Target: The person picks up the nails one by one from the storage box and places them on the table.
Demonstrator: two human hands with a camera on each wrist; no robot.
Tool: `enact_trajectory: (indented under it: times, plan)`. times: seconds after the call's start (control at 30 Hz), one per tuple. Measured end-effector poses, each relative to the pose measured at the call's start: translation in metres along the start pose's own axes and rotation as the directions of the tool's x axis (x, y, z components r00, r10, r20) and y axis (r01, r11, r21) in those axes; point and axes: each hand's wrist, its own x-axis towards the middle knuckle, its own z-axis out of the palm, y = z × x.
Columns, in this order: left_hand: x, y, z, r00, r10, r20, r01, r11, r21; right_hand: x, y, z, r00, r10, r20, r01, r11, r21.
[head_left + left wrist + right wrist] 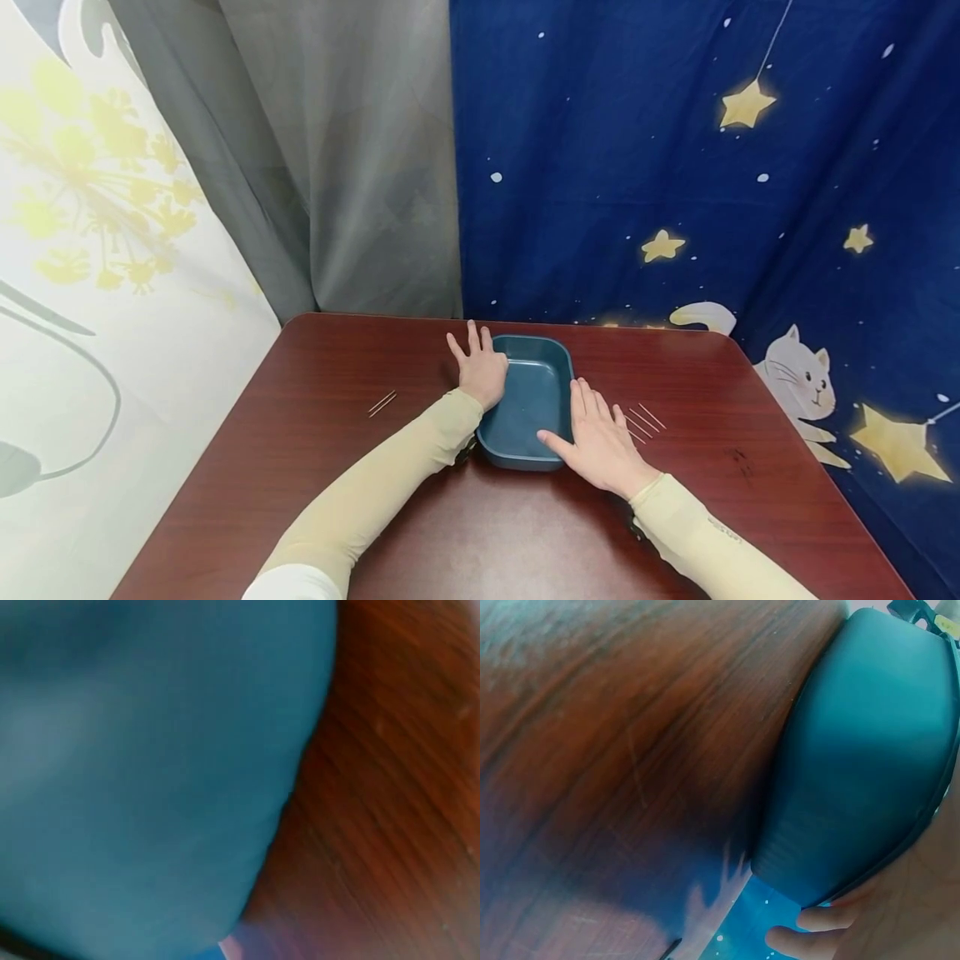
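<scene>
A deep blue-green rectangular tray [525, 417] with rounded corners sits on the table. My left hand [483, 375] pinches its left rim, the other fingers fanned out beyond; the thumb is hidden. My right hand [603, 446] lies against the right rim, fingers straight, thumb reaching over the inside. The tray's outer wall [165, 780] fills much of the left wrist view. In the right wrist view the wall [862, 757] stands beside the right hand [900, 907]. Two thin sticks [382, 403] lie left of the tray; several more [647, 417] lie beside the right hand.
The reddish-brown wooden table [480, 533] has its far edge just behind the tray. A grey curtain [375, 167] and a blue star-patterned curtain [600, 167] hang behind it. Pale patterned fabric [112, 292] hangs on the left.
</scene>
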Motion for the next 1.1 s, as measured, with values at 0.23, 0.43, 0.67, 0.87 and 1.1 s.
enact_trajectory:
  times: [0.23, 0.43, 0.67, 0.87, 1.1]
  plan:
    - [0.0, 0.006, 0.002, 1.0, -0.004, 0.006, 0.004, 1.0, 0.009, -0.001, -0.001, -0.001, 1.0, -0.004, -0.002, 0.004, 1.0, 0.008]
    - [0.001, 0.005, 0.003, 0.999, 0.046, -0.003, -0.046, 0.999, 0.018, -0.001, 0.0, -0.001, 1.0, 0.003, 0.0, -0.003, 1.0, 0.006]
    - [0.002, 0.001, 0.003, 0.993, 0.115, -0.004, -0.115, 0.993, -0.031, 0.001, 0.001, -0.001, 1.0, 0.003, -0.004, -0.003, 1.0, 0.0]
    - [-0.003, 0.002, -0.002, 0.984, 0.175, -0.023, -0.176, 0.983, -0.059, 0.001, 0.002, -0.001, 1.0, -0.004, 0.001, 0.004, 1.0, -0.004]
    - [-0.009, 0.001, -0.011, 0.978, 0.198, -0.073, -0.204, 0.975, -0.093, -0.002, -0.001, -0.004, 1.0, -0.009, -0.006, 0.009, 1.0, 0.015]
